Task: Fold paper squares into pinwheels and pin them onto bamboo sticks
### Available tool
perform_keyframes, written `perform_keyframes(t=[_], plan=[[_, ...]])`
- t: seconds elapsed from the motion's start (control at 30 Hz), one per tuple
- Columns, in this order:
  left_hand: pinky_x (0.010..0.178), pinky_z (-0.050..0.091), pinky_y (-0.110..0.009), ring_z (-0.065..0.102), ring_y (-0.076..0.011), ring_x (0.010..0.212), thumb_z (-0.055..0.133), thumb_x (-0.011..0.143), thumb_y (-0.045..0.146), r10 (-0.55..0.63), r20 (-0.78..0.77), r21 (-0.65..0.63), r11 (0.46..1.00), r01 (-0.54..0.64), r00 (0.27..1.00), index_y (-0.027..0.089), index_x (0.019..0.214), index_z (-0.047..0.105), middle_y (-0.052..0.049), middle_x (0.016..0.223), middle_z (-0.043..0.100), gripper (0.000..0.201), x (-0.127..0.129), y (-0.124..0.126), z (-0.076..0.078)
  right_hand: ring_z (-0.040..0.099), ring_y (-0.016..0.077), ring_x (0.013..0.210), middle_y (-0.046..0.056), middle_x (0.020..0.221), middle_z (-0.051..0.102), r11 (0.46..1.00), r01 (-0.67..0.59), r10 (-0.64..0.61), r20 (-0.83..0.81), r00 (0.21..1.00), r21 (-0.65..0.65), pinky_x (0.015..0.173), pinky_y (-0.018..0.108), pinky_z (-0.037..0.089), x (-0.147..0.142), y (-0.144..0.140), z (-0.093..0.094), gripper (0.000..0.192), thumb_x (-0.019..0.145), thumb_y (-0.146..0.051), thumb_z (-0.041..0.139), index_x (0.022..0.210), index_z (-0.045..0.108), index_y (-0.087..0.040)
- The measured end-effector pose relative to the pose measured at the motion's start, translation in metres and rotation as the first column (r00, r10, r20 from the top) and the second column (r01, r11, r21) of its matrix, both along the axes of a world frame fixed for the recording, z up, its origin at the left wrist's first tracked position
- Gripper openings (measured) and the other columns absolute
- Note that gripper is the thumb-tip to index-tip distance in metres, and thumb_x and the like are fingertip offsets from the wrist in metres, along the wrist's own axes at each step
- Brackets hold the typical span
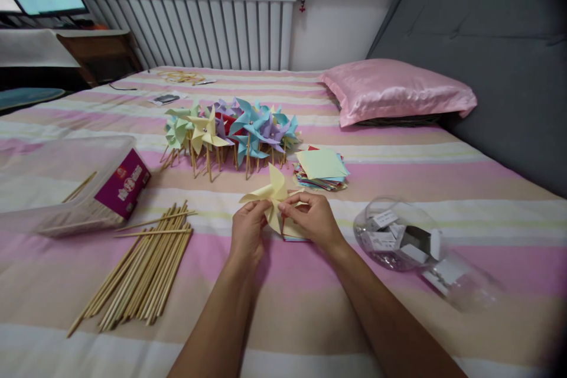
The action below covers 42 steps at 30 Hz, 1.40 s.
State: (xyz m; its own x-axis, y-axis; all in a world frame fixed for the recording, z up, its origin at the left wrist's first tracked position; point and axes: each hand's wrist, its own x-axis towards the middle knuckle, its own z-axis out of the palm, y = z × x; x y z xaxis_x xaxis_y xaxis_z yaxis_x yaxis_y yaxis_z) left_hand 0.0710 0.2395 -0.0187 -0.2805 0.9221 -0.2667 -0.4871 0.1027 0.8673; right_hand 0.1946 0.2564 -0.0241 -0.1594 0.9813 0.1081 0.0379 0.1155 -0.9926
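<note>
— Head camera: we see the left hand (248,227) and right hand (310,218) pinching a pale yellow pinwheel (272,195) above the striped bed (310,307), fingers closed on its folded points.

— Finished pinwheels (230,130) stand at twelve o'clock, paper squares (321,168) at one, skewers (142,266) at nine, a clear jar (398,236) at three.

— We'd judge: keep the corners stacked dead centre, pressure light. The paper looks thin, easily creased.
</note>
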Motion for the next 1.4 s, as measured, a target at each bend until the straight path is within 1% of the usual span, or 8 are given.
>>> perform_keyframes(t=[0.2, 0.4, 0.7, 0.97, 1.1, 1.23, 1.33, 1.4], plan=[[0.045, 0.03, -0.02, 0.038, -0.0049, 0.042, 0.074, 0.053, 0.018, 0.019, -0.024, -0.016, 1.0, -0.019, 1.0, 0.016, 0.049, 0.049, 0.008, 0.043, 0.041, 0.026, 0.003, -0.001, 0.005, 0.065, 0.0153, 0.059, 0.008, 0.088, 0.069, 0.998, 0.054, -0.054, -0.019, 0.998, -0.019, 0.052, 0.024, 0.049, -0.001, 0.0, 0.0, 0.023, 0.065, -0.038, 0.071, 0.07, 0.066, -0.015], [0.046, 0.033, -0.019, 0.042, -0.0053, 0.042, 0.075, 0.052, 0.019, 0.018, -0.052, -0.005, 1.0, -0.018, 0.998, 0.014, 0.049, 0.055, 0.006, 0.045, 0.048, 0.02, 0.006, -0.002, 0.009, 0.065, 0.0186, 0.06, 0.008, 0.076, 0.07, 0.993, 0.107, -0.105, 0.038, 0.994, -0.045, 0.051, 0.026, 0.048, -0.001, 0.001, -0.001, 0.023, 0.066, -0.039, 0.069, 0.068, 0.065, -0.016], [0.05, 0.038, -0.021, 0.05, -0.0084, 0.047, 0.077, 0.053, 0.023, 0.01, -0.175, 0.027, 1.0, -0.005, 0.985, 0.012, 0.055, 0.066, 0.0, 0.05, 0.059, 0.016, 0.002, 0.001, -0.001, 0.064, 0.0196, 0.062, 0.007, 0.066, 0.069, 0.99, 0.139, -0.139, 0.111, 0.984, 0.005, 0.055, 0.028, 0.048, 0.002, 0.002, -0.003, 0.028, 0.066, -0.044, 0.069, 0.067, 0.07, -0.016], [0.046, 0.033, -0.019, 0.047, -0.0073, 0.046, 0.076, 0.052, 0.02, 0.04, -0.268, 0.07, 0.997, -0.022, 0.963, 0.013, 0.053, 0.066, 0.001, 0.048, 0.058, 0.012, 0.005, 0.0, 0.001, 0.064, 0.0191, 0.066, 0.006, 0.067, 0.07, 0.993, 0.118, -0.118, 0.075, 0.99, -0.001, 0.057, 0.027, 0.047, 0.004, 0.004, -0.005, 0.024, 0.065, -0.04, 0.071, 0.068, 0.072, -0.016], [0.045, 0.033, -0.018, 0.046, -0.0067, 0.045, 0.075, 0.054, 0.02, 0.039, -0.275, 0.06, 0.998, -0.024, 0.961, 0.013, 0.052, 0.064, 0.001, 0.047, 0.056, 0.013, 0.005, 0.0, 0.001, 0.064, 0.0193, 0.07, 0.007, 0.073, 0.07, 0.993, 0.117, -0.118, 0.1, 0.988, 0.017, 0.059, 0.026, 0.047, 0.003, 0.004, -0.005, 0.022, 0.066, -0.038, 0.071, 0.068, 0.072, -0.016], [0.043, 0.031, -0.018, 0.043, -0.0055, 0.041, 0.071, 0.054, 0.019, 0.04, -0.228, 0.036, 0.999, -0.032, 0.973, 0.013, 0.05, 0.059, 0.003, 0.044, 0.052, 0.014, 0.003, 0.001, 0.0, 0.065, 0.0188, 0.072, 0.008, 0.082, 0.071, 0.995, 0.088, -0.094, 0.116, 0.989, 0.048, 0.06, 0.026, 0.048, 0.0, -0.001, 0.003, 0.021, 0.065, -0.037, 0.071, 0.066, 0.071, -0.015], [0.042, 0.032, -0.018, 0.042, -0.0056, 0.04, 0.07, 0.054, 0.021, 0.062, -0.176, 0.021, 0.998, -0.06, 0.982, 0.013, 0.053, 0.058, 0.004, 0.045, 0.052, 0.014, 0.001, 0.003, -0.003, 0.066, 0.0183, 0.074, 0.01, 0.098, 0.068, 0.987, 0.134, -0.145, 0.133, 0.98, 0.091, 0.062, 0.026, 0.05, -0.001, -0.005, 0.012, 0.023, 0.064, -0.038, 0.071, 0.068, 0.07, -0.015], [0.043, 0.034, -0.019, 0.045, -0.0068, 0.041, 0.069, 0.054, 0.022, 0.079, -0.155, 0.015, 0.997, -0.078, 0.985, 0.013, 0.056, 0.058, 0.003, 0.047, 0.054, 0.014, 0.0, 0.004, -0.004, 0.066, 0.016, 0.067, 0.009, 0.103, 0.066, 0.975, 0.198, -0.211, 0.136, 0.968, 0.104, 0.061, 0.027, 0.051, -0.002, -0.007, 0.017, 0.026, 0.064, -0.039, 0.071, 0.075, 0.068, -0.016]])
